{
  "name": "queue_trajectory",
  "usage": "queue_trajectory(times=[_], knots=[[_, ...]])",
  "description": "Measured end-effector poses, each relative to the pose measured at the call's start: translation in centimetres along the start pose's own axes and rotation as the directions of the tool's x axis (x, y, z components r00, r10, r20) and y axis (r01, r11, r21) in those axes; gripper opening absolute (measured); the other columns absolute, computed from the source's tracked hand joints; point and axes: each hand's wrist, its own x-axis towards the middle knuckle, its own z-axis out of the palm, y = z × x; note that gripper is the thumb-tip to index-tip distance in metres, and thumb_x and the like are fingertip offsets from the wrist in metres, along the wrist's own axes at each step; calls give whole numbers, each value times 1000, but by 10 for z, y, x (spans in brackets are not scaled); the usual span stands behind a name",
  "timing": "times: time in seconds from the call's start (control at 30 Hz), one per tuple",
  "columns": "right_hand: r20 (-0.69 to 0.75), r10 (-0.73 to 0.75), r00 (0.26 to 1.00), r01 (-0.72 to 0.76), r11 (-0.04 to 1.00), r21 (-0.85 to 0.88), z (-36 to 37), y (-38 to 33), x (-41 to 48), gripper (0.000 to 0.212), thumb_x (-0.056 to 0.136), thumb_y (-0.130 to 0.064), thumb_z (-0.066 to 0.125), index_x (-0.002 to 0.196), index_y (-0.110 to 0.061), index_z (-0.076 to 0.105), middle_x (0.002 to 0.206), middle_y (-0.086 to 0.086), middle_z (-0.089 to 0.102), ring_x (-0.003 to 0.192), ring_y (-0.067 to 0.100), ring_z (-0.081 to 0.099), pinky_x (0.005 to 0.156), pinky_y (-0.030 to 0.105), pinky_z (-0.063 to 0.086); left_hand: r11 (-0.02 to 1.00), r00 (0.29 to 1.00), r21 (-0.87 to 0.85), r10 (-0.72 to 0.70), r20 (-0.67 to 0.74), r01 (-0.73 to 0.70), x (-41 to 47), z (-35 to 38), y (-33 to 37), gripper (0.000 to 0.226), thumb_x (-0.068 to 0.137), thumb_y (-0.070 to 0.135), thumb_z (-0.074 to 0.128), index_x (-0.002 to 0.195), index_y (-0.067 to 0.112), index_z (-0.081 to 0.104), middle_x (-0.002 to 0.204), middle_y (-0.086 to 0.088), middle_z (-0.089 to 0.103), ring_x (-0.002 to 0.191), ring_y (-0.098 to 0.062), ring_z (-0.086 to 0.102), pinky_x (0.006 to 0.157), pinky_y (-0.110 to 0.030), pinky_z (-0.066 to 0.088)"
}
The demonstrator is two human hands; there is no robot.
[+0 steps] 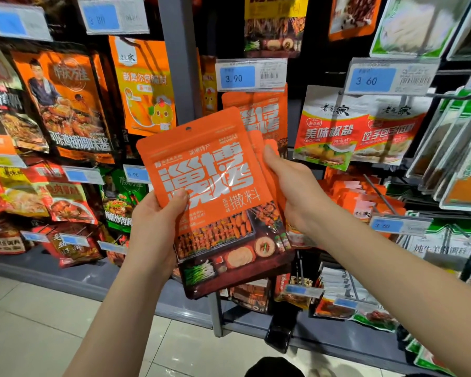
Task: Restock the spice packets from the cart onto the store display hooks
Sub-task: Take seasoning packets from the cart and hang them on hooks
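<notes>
One head-worn wide-angle view, forward and slightly down, close before the display rack, floor at bottom.

A dark display rack with a grey upright post, hung with rows of packets on wire hooks. Left of the post, an orange chick packet beside a darker orange packet. Right of the post, orange packets under a blue price tag reading 3.90, then white-and-red packets under a tag reading 3.60. Lower down, more rows in red, green and orange, each fronted by blue tags. Stands on a grey base ledge above pale floor tiles.
</notes>
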Motion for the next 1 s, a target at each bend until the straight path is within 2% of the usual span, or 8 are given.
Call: queue_trajectory(times=[0.1, 0.23, 0.43, 0.53, 0.67, 0.77, 0.9, 1.0], knots=[[54, -1, 999, 2, 1000, -4, -4, -3, 1, 23, 98, -24, 52, 97, -10, 71, 83, 7, 75, 75, 18, 72, 72, 32, 60, 1000, 1000, 12, 7, -29, -7, 3, -3, 1, 13, 97, 12, 54, 105, 16, 63, 101, -7, 74, 88, -22, 72, 74, -39, 56], [-12, -34, 999, 33, 999, -17, -4, -2, 0, 17, 94, -18, 59, 92, -6, 71, 77, 8, 74, 66, 19, 71, 63, 30, 60, 1000, 1000, 16, 5, -22, -5, 1, -2, 1, 13, 97, 13, 54, 105, 17, 63, 99, -5, 74, 86, -22, 72, 69, -37, 56], [-72, -43, 996, 38, 996, -79, -1, -1, 1, 26, 87, -22, 69, 94, 3, 70, 89, 17, 73, 73, 27, 71, 72, 40, 60, 999, 999, 22, -30, 23, 29, -4, 0, -2, 16, 97, 12, 53, 110, 14, 62, 96, -5, 75, 84, -21, 73, 62, -31, 58], [-73, -79, 994, 73, 994, -84, 0, 0, 4, 21, 89, -24, 67, 88, -3, 71, 85, 14, 74, 73, 25, 72, 72, 38, 60, 1000, 1000, 22, -22, 12, 22, -3, -1, 0, 15, 97, 13, 54, 109, 15, 62, 99, -5, 74, 87, -22, 72, 67, -35, 57], [-141, -208, 968, 194, 976, -102, 2, -6, 18, 21, 94, -19, 60, 76, -10, 67, 71, 5, 71, 62, 17, 67, 65, 31, 57, 1000, 999, 13, 26, -21, -26, 2, 1, 6, 16, 97, 13, 54, 109, 19, 63, 101, -2, 74, 89, -21, 72, 74, -39, 56], [-197, -261, 945, 242, 963, -118, -2, -17, 31, 25, 96, -18, 56, 73, -12, 63, 69, 3, 68, 62, 16, 65, 63, 30, 56, 999, 998, -13, 36, -59, -37, 5, -3, 9, 18, 98, 13, 53, 112, 18, 62, 103, -2, 74, 89, -20, 72, 71, -37, 57], [-210, -341, 916, 307, 935, -178, -2, -30, 48, 25, 98, -21, 53, 76, -12, 59, 82, 13, 65, 74, 24, 63, 70, 38, 56, 1000, 998, 4, 21, -54, -21, 6, -9, 9, 14, 97, 11, 54, 106, 18, 63, 97, -3, 75, 83, -19, 73, 60, -31, 58], [-241, -392, 888, 349, 915, -204, 6, -38, 61, 32, 96, -21, 54, 77, 4, 56, 78, 16, 56, 73, 24, 55, 66, 39, 47, 1000, 1000, 3, -5, -30, 6, 5, -9, 8, 13, 96, 11, 54, 102, 18, 63, 92, -3, 75, 79, -20, 73, 56, -30, 57]])
